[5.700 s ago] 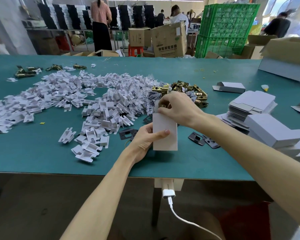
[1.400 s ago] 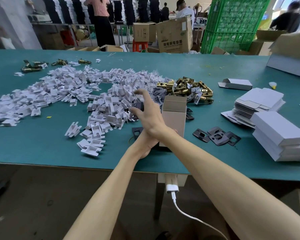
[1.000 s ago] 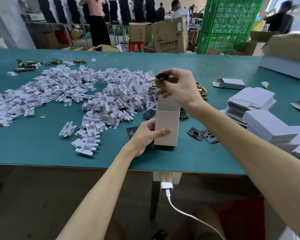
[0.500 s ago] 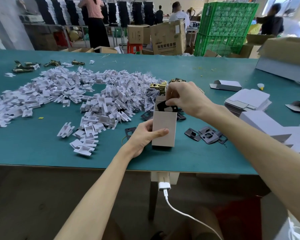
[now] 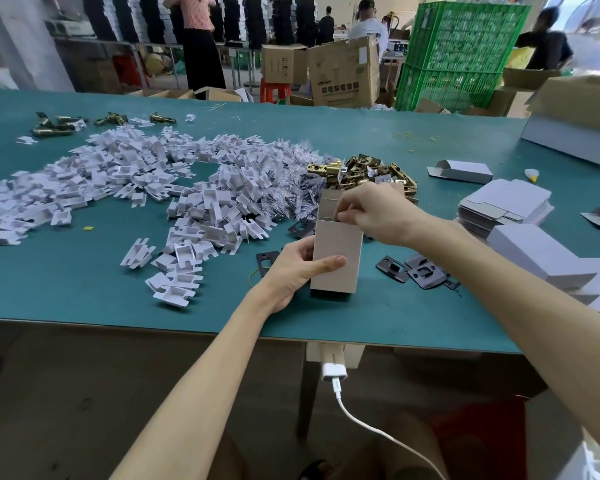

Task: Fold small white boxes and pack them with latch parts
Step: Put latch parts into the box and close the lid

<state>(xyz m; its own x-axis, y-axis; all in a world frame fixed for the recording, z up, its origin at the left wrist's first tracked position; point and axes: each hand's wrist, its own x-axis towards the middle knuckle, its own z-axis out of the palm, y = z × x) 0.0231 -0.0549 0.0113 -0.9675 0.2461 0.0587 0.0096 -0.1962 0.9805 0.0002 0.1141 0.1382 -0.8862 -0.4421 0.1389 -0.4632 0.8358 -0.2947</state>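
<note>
**Packing step, head view.** The box [image 5: 336,261] stands upright on the surface [image 5: 84,289], near centre, just in front of a pile of brass latches [image 5: 357,171]. Its long axis is vertical. The open mouth points up, with the lid flap raised on the far side.

The left hand [image 5: 291,271] clamps the lower body, thumb across the near face and fingers wrapped behind. The right hand [image 5: 374,213] sits at the mouth with its fingers curled together; whether they pinch a flap or a part cannot be told.

Black plates [image 5: 413,271] lie just right of the box, white inserts [image 5: 205,202] spread to the left, and flat blanks [image 5: 503,206] are stacked at the right.

Likely risks:
- Downward pressure at the rim could buckle the thin wall.
- The same pressure could tip the tall box on its narrow base if the left grip slackens.
- A part entering askew could jam across the mouth.
- Closing the flap over a protruding part would crease it.
</note>
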